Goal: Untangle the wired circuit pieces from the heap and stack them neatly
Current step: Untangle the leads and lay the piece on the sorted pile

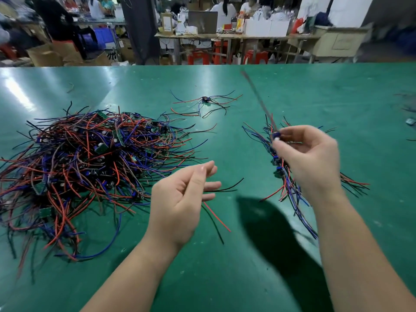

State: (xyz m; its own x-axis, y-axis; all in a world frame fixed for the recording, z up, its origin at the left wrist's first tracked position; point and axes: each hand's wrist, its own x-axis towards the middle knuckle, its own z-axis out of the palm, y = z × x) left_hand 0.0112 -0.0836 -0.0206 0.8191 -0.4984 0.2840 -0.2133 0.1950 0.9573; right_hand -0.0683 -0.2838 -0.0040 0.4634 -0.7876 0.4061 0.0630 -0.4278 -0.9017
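A big tangled heap [90, 158] of small circuit pieces with red, blue and black wires covers the left of the green table [225, 278]. A row of sorted pieces [281, 170] lies on the right. My right hand [313, 158] hovers over that row and pinches one circuit piece [276, 136] by thumb and fingertips; its wires blur upward. My left hand [182, 199] floats at centre, palm up, fingers loosely curled, empty. Loose red and black wires [216, 217] lie under it.
A single circuit piece [206, 100] with splayed wires lies apart at the far centre. Stray wires and a small part [410, 121] sit at the right edge. Beyond the table's far edge are benches, red stools, boxes and seated people.
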